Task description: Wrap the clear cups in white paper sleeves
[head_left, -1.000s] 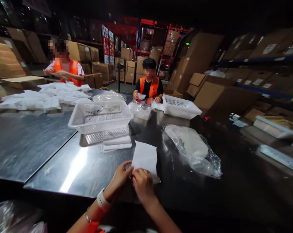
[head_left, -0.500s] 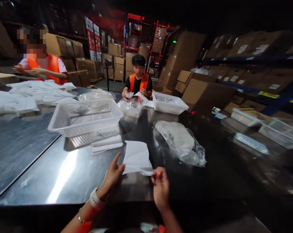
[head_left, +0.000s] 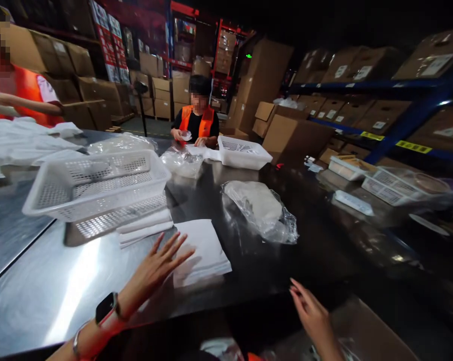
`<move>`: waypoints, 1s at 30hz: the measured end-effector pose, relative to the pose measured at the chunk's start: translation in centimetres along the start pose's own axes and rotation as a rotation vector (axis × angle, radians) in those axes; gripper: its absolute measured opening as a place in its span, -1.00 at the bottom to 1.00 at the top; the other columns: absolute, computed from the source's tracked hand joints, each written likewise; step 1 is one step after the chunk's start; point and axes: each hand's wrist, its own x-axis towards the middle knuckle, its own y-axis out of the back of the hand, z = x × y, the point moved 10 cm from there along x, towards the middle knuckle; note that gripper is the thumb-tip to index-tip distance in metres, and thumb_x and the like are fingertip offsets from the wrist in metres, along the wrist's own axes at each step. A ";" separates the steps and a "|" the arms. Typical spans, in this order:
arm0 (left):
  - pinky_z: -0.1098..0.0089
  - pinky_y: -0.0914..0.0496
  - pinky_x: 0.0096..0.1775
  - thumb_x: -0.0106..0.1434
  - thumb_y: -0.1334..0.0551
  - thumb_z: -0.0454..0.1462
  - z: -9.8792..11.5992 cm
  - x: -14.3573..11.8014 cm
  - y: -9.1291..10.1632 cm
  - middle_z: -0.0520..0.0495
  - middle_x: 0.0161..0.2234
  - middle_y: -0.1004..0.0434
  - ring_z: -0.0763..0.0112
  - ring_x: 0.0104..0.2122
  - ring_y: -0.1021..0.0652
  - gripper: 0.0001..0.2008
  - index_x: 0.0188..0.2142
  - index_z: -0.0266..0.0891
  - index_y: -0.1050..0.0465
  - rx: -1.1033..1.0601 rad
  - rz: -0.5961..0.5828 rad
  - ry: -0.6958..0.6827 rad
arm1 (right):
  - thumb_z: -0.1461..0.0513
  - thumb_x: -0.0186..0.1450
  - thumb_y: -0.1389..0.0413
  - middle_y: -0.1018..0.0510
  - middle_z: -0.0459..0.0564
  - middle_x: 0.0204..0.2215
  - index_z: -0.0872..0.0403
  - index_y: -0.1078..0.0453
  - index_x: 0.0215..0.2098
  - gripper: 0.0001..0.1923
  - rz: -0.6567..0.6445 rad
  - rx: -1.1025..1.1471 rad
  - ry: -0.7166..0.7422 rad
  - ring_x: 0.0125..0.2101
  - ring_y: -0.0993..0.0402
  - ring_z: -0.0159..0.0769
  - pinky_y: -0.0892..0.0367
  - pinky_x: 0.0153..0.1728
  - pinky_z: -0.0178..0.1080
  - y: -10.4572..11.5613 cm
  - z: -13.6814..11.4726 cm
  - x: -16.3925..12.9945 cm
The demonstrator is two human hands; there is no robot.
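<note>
A flat white sheet (head_left: 206, 245), paper or cloth I cannot tell, lies on the metal table before me, with a fold along its near edge. My left hand (head_left: 151, 271) is open, fingers spread over its left side; whether they touch it is unclear. Off to the right, by the table's near edge, my right hand (head_left: 312, 313) has its fingers stretched out and holds nothing. Folded white pieces (head_left: 146, 228) lie left of the sheet, by a white perforated basket (head_left: 109, 205). Beyond the sheet, to the right, rests a clear plastic bag (head_left: 258, 205) with whitish contents.
Across the table a co-worker in an orange vest (head_left: 207, 123) holds a small clear item beside another white basket (head_left: 245, 158). A second co-worker (head_left: 27, 95) is at far left, behind white pieces (head_left: 23, 140). Trays (head_left: 347, 168) and a cardboard box (head_left: 297, 138) stand right.
My right hand has let go of the sheet's near edge and moved right. My left hand has spread its fingers over the sheet, which now lies flat. The view has turned right.
</note>
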 end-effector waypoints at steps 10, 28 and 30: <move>0.10 -0.29 0.31 0.42 -0.07 -0.43 5.0 0.1 0.8 -0.10 0.15 -0.56 0.24 0.18 -0.51 -0.59 0.21 -0.24 -0.38 0.033 0.098 -0.444 | 0.35 0.40 -0.07 -0.67 0.08 -0.06 0.07 -0.49 -0.04 -0.78 -0.466 0.003 1.426 0.14 -0.48 -0.17 -0.47 0.06 -0.07 -21.7 -16.7 -2.7; 0.36 -0.36 -0.51 0.34 0.03 0.19 -1.1 -4.5 0.0 0.02 -0.66 -0.41 0.31 -0.60 -0.47 -0.42 -0.60 -0.11 -0.33 -0.556 0.524 0.843 | -0.16 0.42 0.02 -0.34 -0.14 -0.72 0.04 -0.26 -0.65 -0.37 -0.203 0.263 0.057 -0.66 -0.28 -0.38 -0.12 -0.61 -0.33 -20.8 -11.8 -2.5; 0.35 -0.31 -0.52 0.35 0.06 0.16 -0.9 -4.0 0.9 0.04 -0.67 -0.33 0.33 -0.63 -0.42 -0.44 -0.63 -0.08 -0.22 -0.465 0.558 0.830 | -0.20 0.43 0.10 -0.34 -0.14 -0.73 0.02 -0.21 -0.65 -0.34 -0.107 0.168 0.067 -0.68 -0.27 -0.37 -0.09 -0.62 -0.32 -20.6 -11.7 -2.8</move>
